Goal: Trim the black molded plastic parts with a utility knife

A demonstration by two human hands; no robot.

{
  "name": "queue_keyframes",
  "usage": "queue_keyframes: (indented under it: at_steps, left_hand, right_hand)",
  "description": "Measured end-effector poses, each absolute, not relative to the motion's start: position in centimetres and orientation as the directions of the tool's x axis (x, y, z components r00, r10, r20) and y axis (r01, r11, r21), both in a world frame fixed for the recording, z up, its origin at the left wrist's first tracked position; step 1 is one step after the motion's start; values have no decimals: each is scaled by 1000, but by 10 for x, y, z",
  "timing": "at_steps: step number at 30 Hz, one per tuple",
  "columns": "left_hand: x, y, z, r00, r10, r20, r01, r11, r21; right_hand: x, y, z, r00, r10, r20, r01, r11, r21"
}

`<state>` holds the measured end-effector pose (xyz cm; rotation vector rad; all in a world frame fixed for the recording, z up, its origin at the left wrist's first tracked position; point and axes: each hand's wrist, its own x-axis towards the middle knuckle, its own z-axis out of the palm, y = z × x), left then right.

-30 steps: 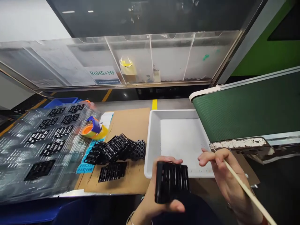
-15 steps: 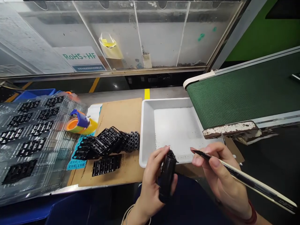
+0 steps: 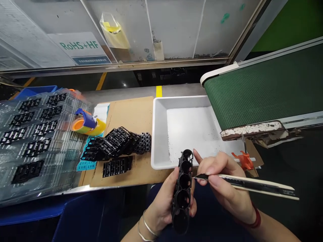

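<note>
Turned end-on since 0.5 s ago, the black part [image 3: 184,188] now shows its row of round openings to the camera, and the knife [image 3: 242,183] tip has closed onto its right edge. A green conveyor belt [image 3: 264,87] overhangs the right side of the white tray [image 3: 154,134]. Clear blister trays [image 3: 37,134] of similar parts lie well to the tray's left, and a pile of black parts [image 3: 118,146] lies just beside its left wall. In front of the tray's near rim, the left hand [image 3: 161,205] is clamped around the part's lower half, holding it upright, probably to bare that edge to the blade. The right hand [image 3: 224,188] pinches the knife close to its tip, likely for fine control. The part looks like glossy, thin-walled moulded plastic, long and narrow.
</note>
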<state>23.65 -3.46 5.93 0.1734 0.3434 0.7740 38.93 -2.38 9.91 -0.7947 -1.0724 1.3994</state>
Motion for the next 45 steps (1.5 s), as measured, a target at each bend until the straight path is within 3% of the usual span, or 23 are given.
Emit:
queue_keyframes:
  at_steps: [8,11,13,15,17,20,23,26,29,31,37,45]
  left_hand:
    - [239,-40,61,674,701,-234,-641,712,286]
    - [238,-40,64,652,690,-313,-613,723,319]
    - [238,-39,66,583,715,-385,-616,698,363]
    - [236,-38,67,408,813,-415,-659,577,483]
    - [234,-37,66,151,941,-304,-638,328,697]
    - [231,-35,61,-84,994,68,-246,-87,965]
    - [231,-33,55,-92,928,360,103,-351,931]
    - [236,-31,52,-112,866,487,135,-472,871]
    - [238,-33,57,-32,857,514,226,-494,839]
    - [237,-36,63,79,892,445,286,-448,847]
    - [234,-38,76,227,924,307,199,-352,914]
    - [231,-42,74,279,929,242,204,-304,931]
  right_hand:
    - [389,-30,101,-121,988,100,-358,51,-932]
    - [391,-30,100,-131,988,84,-371,29,-928]
    - [393,-27,101,-97,992,84,-383,41,-923]
    - [395,-23,103,-24,994,103,-390,86,-917]
    - [398,-19,106,47,990,132,-395,140,-908]
    - [401,-21,110,67,986,154,-401,168,-901]
    - [397,-31,111,1,985,175,-392,161,-906]
    - [388,-38,109,-54,975,216,-376,181,-909]
    - [382,-40,109,-58,972,229,-376,191,-907]
    - [381,-39,110,-55,971,233,-379,196,-904]
    - [382,-40,108,-65,978,199,-339,166,-926]
    - [380,-40,106,-45,988,146,-322,124,-939]
